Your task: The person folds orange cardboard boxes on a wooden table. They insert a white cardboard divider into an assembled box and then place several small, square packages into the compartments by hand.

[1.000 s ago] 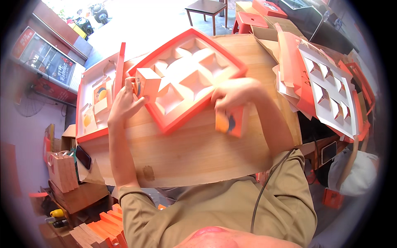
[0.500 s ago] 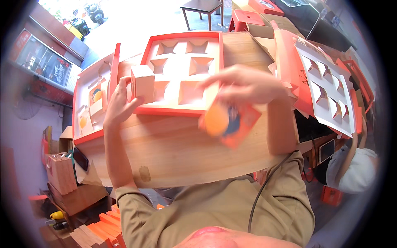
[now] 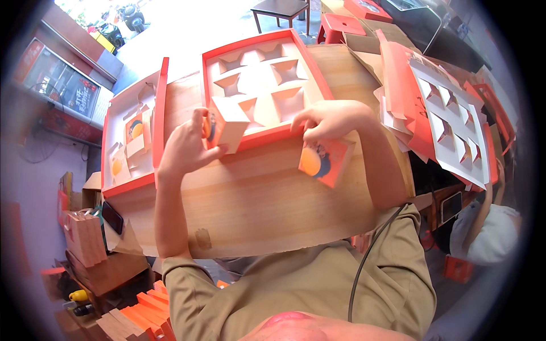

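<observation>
My left hand (image 3: pixel 185 148) is closed on a small carton (image 3: pixel 233 128) with pale plain sides and a printed orange face. That carton is tilted over the near left corner of a red-rimmed box (image 3: pixel 267 140), whose white insert has several square hollows. By the same box's near right corner is my right hand (image 3: pixel 335 120), fingers curled, the fingertips against or just over the rim. From it hangs a flat-looking printed orange carton (image 3: pixel 325 161) with a yellow disc and a dark blue shape; how thick it is I cannot tell.
A second red-rimmed box (image 3: pixel 126 187) on the left holds small printed cartons. At the right lie stacked red boxes and a white insert (image 3: pixel 452 128) with cut-outs. A phone (image 3: pixel 112 218) lies at the table's left edge. Another person's arm (image 3: pixel 483 213) shows far right.
The red-rimmed box has turned a little on the table. My left hand has moved right with its carton. My right hand has come to the box's near right corner, still holding the printed carton.
</observation>
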`<state>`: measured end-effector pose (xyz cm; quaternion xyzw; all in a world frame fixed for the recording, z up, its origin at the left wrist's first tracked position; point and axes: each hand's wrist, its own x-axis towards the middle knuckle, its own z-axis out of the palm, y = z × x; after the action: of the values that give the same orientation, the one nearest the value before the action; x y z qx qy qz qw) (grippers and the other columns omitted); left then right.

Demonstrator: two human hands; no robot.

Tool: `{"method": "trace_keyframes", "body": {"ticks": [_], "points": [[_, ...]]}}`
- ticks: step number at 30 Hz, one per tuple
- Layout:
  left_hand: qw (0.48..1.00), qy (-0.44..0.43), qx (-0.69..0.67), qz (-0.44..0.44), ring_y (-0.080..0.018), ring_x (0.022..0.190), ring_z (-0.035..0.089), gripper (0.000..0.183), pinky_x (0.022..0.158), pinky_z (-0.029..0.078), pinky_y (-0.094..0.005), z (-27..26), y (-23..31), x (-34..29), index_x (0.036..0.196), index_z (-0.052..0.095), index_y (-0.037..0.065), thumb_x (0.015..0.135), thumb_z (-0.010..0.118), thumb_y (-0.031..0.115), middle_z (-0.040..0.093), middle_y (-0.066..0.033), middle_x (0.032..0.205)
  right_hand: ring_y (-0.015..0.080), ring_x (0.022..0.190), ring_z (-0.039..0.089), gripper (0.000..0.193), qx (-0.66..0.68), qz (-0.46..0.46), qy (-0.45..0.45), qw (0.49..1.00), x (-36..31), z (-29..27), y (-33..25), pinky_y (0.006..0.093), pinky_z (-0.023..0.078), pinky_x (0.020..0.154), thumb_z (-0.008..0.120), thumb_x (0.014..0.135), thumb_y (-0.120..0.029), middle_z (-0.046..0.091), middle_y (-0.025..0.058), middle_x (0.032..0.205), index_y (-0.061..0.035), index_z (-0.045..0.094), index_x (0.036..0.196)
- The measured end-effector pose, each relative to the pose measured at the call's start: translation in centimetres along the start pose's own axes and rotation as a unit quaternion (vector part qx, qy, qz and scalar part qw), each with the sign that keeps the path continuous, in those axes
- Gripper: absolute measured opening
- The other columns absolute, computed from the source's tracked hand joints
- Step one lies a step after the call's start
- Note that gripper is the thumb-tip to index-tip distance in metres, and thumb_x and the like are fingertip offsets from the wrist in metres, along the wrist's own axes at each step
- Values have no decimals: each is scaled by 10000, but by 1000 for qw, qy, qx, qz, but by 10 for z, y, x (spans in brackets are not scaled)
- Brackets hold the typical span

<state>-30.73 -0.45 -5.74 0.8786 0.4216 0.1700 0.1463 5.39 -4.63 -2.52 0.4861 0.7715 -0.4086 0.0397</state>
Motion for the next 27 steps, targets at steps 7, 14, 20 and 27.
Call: {"method": "trace_keyframes", "body": {"ticks": [7, 14, 20, 27], "points": [[998, -22, -65, -5, -401, 815, 731, 811, 671, 550, -461, 11, 20, -3, 1321, 401, 76, 769, 836, 483, 721, -206, 991, 250, 1075, 731, 789, 94, -6, 7, 996, 2, 20, -30, 362, 562, 915, 637, 881, -273, 756, 189, 1129, -29, 375, 1584], [991, 133, 7, -29, -336, 916, 746, 869, 765, 595, -449, -7, -3, -3, 1386, 422, 91, 697, 919, 274, 711, -163, 1152, 234, 1025, 728, 725, 35, -16, 12, 999, 33, 39, -32, 352, 549, 900, 613, 881, -270, 767, 170, 1103, -6, 439, 1534], [976, 201, 80, 10, -375, 1153, 673, 851, 911, 576, -471, -15, -3, 1, 1411, 450, 102, 701, 893, 250, 653, -172, 1280, 189, 929, 734, 617, 63, 6, -12, 998, 3, -4, 23, 328, 567, 851, 661, 856, -189, 774, 142, 1031, 11, 567, 1433], [995, 95, -9, 24, -415, 1074, 672, 839, 884, 543, -488, -6, -30, 3, 1423, 387, 89, 751, 858, 260, 657, -223, 1225, 210, 925, 745, 631, 20, 70, 115, 991, -6, -11, 24, 343, 573, 827, 649, 876, -205, 777, 130, 948, 6, 568, 1465]]}}
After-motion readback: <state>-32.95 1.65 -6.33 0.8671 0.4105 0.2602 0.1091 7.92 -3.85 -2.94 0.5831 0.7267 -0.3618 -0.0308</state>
